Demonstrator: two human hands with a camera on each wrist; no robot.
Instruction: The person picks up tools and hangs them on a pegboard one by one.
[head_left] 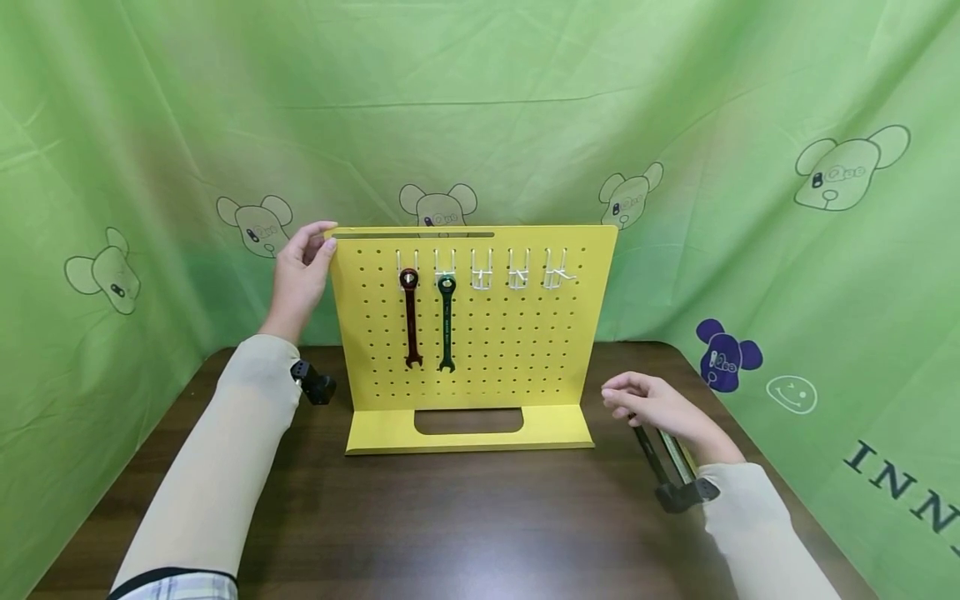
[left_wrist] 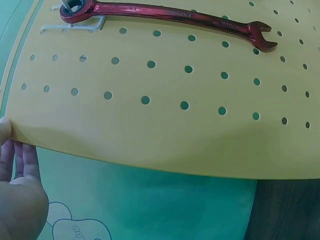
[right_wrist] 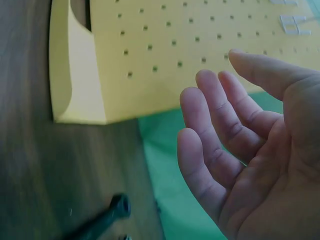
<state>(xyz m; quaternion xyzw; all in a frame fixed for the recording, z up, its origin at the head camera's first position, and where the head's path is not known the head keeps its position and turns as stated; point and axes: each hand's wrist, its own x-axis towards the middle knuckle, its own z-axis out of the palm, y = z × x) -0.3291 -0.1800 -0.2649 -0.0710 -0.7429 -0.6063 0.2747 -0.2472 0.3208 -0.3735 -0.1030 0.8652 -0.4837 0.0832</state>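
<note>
A yellow pegboard stand (head_left: 517, 350) stands upright on the table. A red combination wrench (head_left: 411, 321) and a green combination wrench (head_left: 447, 321) hang from its two leftmost white hooks, ring ends up. My left hand (head_left: 296, 275) pinches the board's upper left corner, thumb in front and fingers (left_wrist: 19, 160) behind. To the right of the stand, my right hand (head_left: 663, 408) hovers with loosely bent fingers (right_wrist: 192, 157) and holds nothing. Beneath it lie several tools on the table, partly hidden by the hand and wrist camera; one is a dark wrench (right_wrist: 102, 220).
Three more white hooks, including the rightmost hook (head_left: 555, 273), carry no wrench. The brown table (head_left: 450, 517) extends in front of the stand. A green printed curtain (head_left: 525, 125) encloses the back and sides.
</note>
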